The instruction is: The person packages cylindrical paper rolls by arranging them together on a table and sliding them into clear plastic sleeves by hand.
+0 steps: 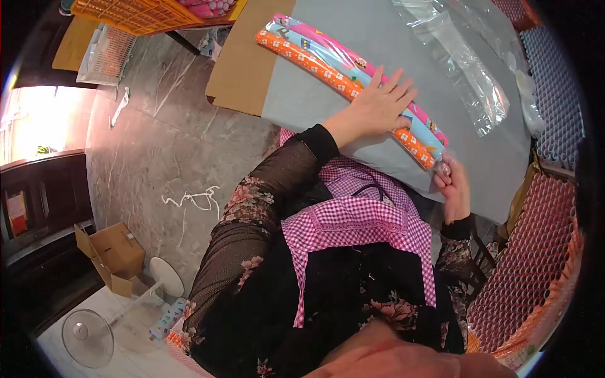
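Note:
Three patterned rolls lie side by side in clear plastic on the grey table (302,94): an orange roll (309,62), a light blue roll (321,55) and a pink roll (328,44). My left hand (382,108) rests across them right of the middle, fingers spread, palm down. At their right end, my right hand (452,183) has its fingers closed on the gathered end of the clear plastic. Loose clear plastic sleeves (466,66) lie farther back on the table.
Brown cardboard (238,63) covers the table's left edge. An orange crate (138,14) stands at the upper left. Stacks of pink rolls (526,252) and blue rolls (553,94) stand at right. On the floor side are an open cardboard box (113,255) and a white stand (88,337).

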Demonstrator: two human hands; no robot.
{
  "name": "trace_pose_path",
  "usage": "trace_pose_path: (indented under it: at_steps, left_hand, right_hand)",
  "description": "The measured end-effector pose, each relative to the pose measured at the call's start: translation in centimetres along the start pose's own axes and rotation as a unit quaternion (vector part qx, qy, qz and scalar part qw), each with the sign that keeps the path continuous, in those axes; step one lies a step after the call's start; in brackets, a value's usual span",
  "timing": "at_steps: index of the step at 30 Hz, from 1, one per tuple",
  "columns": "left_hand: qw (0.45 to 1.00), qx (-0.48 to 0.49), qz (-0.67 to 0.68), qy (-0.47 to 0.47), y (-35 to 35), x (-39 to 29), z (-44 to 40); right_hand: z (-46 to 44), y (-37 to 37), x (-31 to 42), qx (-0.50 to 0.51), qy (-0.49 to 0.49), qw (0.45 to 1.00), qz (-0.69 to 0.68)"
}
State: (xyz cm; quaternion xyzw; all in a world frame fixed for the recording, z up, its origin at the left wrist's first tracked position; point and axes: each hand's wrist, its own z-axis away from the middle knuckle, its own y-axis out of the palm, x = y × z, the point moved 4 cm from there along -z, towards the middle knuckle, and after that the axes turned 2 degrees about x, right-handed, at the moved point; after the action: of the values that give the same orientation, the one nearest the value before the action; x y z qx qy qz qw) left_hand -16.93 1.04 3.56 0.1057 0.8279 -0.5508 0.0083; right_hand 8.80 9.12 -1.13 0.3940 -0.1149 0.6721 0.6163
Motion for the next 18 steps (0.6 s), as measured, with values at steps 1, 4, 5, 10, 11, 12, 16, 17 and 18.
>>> trace_pose_path:
  at_steps: [1,4,5,10,11,12,16,17,18]
  left_hand:
    - [1.000,0.000,0.000,0.000,0.1,0.0,0.0]
    - [1.000,0.000,-0.003,-0.002,0.0,-0.1,0.0]
    - [1.000,0.003,-0.003,-0.001,-0.1,-0.1,0.0]
    - [1.000,0.009,0.009,-0.003,0.1,0.0,0.0]
    - [1.000,0.014,0.004,-0.002,0.1,0.0,0.0]
    - [1.000,0.019,-0.001,-0.001,0.1,0.0,0.0]
    - [1.000,-0.002,0.016,0.005,0.6,0.2,0.0]
    - [1.000,-0.005,0.017,0.005,0.6,0.1,0.1]
    - [1.000,-0.008,0.019,0.006,0.6,0.1,0.1]
  right_hand:
    - [-0.3,-0.4,0.0,0.000,0.000,1.000,0.000]
    - [-0.4,-0.4,-0.5,0.006,0.061,0.996,-0.062]
    - [-0.1,-0.2,-0.3,-0.004,0.060,0.997,-0.052]
    - [0.9,-0.4,-0.8,0.049,0.025,0.998,0.027]
    - [1.2,-0.1,-0.8,0.054,0.007,0.996,0.074]
    - [1.4,0.1,-0.7,0.060,-0.011,0.991,0.122]
    - [0.9,0.0,-0.8,0.033,-0.029,0.990,0.130]
    - [0.9,0.1,-0.7,0.035,-0.032,0.992,0.115]
    - [0.9,0.1,-0.6,0.036,-0.034,0.994,0.099]
